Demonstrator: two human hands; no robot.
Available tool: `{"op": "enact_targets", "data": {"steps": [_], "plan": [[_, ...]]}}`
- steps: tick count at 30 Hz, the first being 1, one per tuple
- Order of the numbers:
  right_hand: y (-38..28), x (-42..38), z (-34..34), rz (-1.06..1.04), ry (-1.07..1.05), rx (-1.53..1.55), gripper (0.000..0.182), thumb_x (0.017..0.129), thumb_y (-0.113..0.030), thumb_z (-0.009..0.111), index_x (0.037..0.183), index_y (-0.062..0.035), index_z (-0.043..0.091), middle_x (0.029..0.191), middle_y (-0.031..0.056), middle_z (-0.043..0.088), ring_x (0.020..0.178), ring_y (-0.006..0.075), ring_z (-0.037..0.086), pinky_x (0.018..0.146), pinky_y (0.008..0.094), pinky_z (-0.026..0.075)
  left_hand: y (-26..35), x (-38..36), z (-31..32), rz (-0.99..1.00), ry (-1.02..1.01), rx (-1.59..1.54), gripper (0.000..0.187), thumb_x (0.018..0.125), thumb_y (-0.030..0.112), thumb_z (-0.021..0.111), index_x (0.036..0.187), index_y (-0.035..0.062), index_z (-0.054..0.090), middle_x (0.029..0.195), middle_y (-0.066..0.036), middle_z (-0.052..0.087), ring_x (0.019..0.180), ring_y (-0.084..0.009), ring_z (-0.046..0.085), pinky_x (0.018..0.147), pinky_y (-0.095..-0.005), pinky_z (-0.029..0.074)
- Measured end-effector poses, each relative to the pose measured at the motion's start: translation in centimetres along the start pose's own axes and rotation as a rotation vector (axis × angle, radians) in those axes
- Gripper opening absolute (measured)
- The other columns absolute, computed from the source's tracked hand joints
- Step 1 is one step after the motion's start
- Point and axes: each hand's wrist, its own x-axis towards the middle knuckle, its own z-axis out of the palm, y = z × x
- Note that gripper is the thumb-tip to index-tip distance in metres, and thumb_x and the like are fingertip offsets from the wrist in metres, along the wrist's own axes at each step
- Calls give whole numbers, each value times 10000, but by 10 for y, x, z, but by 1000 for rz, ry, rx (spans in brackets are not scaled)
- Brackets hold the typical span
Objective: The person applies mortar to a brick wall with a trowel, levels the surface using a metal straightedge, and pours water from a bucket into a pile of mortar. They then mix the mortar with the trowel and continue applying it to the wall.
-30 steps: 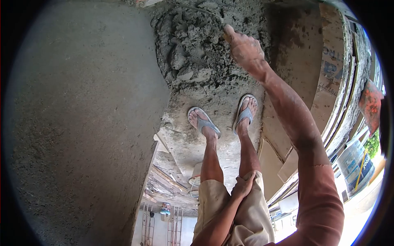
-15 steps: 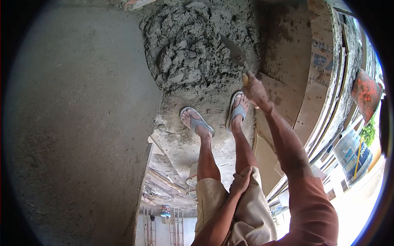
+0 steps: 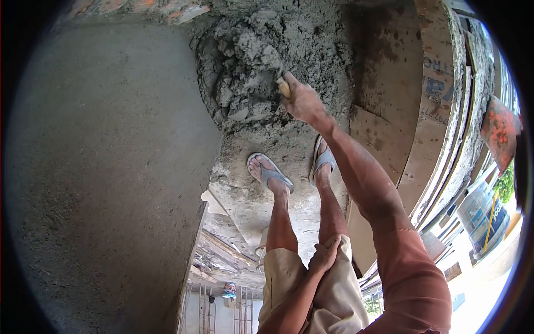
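Right hand (image 3: 303, 103): clenched round the wooden handle (image 3: 284, 87) of a trowel; its blade we cannot make out clearly against the mortar.

Mortar heap (image 3: 242, 103): wet, grey, lumpy; we place it on the ground ahead of the feet, with the trowel over its middle.

Left hand (image 3: 325, 254): laid on the beige shorts (image 3: 285, 268) at the right knee; whether it clasps the cloth, we cannot tell.

Flip-flops (image 3: 271, 173): one pair, grey, worn, just short of the heap.

Cement surface (image 3: 111, 145): broad, grey, fairly smooth, at our left.

Cardboard (image 3: 436, 119): brown, printed, right of the heap.

Bucket (image 3: 479, 214): labelled, far right, well apart from both hands.
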Motion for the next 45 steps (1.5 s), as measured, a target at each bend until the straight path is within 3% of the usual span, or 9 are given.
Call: {"op": "enact_targets", "data": {"steps": [10, 14, 19, 21, 30, 33, 36, 38, 45], "plan": [[-17, 32, -71, -102, -17, -511, 127, 1024, -123, 367, 1078, -45, 452, 842, 152, 620, 677, 238, 631, 569, 360, 555, 1, -6, 5, 9, -5, -65, 1225, 750, 863, 388, 1340, -207, 300, 1315, -399, 458, 1264, -446, 478, 1072, -437, 362], [9, -25, -21, -212, -642, -978, 366, 1059, -236, 293, 1266, 51, 386, 1093, 144, 600, 892, 201, 645, 693, 348, 585, 4, -8, 2, 10, 24, -63, 1222, 749, 860, 402, 1336, -207, 299, 1307, -395, 468, 1257, -444, 486, 1074, -434, 361], [8, -47, -100, -222, -408, -1191, 363, 1061, -327, 271, 1291, -83, 410, 924, 101, 621, 800, 143, 633, 606, 318, 577, 3, -6, 5, 13, 37, -63, 1221, 752, 853, 416, 1327, -218, 301, 1296, -399, 474, 1250, -446, 491, 1070, -431, 367], [-12, -12, -122, -27, -269, -848, 315, 1065, -214, 241, 1310, -125, 419, 704, 27, 503, 453, 81, 419, 359, 232, 403, 2, -10, 2, -1, 21, -59, 1217, 752, 853, 416, 1322, -218, 310, 1294, -400, 476, 1250, -446, 491, 1065, -432, 372], [33, -13, -31, -275, -233, -1104, 287, 1029, -108, 332, 1290, 4, 373, 826, 90, 561, 648, 133, 547, 497, 263, 507, 0, -8, -2, 31, 39, -44, 1205, 760, 846, 412, 1322, -215, 316, 1294, -399, 476, 1248, -447, 493, 1054, -437, 387], [61, -66, -47, -466, 15, -760, 309, 1006, -93, 393, 1306, -24, 383, 852, 95, 609, 692, 197, 611, 543, 352, 541, 4, -5, 3, 41, 58, -17, 1218, 754, 853, 407, 1333, -213, 302, 1300, -398, 472, 1255, -446, 488, 1057, -433, 386], [0, -81, -89, 160, -600, -569, 413, 965, -139, 488, 1354, -52, 381, 914, 124, 658, 767, 294, 654, 643, 453, 551, 2, -3, -4, 16, -15, -22, 1262, 755, 852, 408, 1365, -238, 229, 1361, -404, 406, 1327, -426, 414, 1098, -401, 339], [-3, -106, -77, 159, -205, -256, 496, 904, -194, 592, 1346, -68, 407, 870, 126, 662, 716, 299, 651, 643, 456, 546, 2, -2, -5, 2, -18, -22, 1249, 760, 845, 413, 1355, -241, 247, 1353, -407, 412, 1322, -427, 421, 1098, -401, 339], [-95, -82, 49, 806, -653, 1558, 214, 911, -273, 649, 912, -95, 531, 638, 12, 518, 457, 87, 448, 395, 258, 413, -19, 15, 2, 51, 8, -10, 1218, 760, 850, 392, 1359, -204, 276, 1323, -385, 464, 1269, -434, 479, 1064, -422, 372]]}}
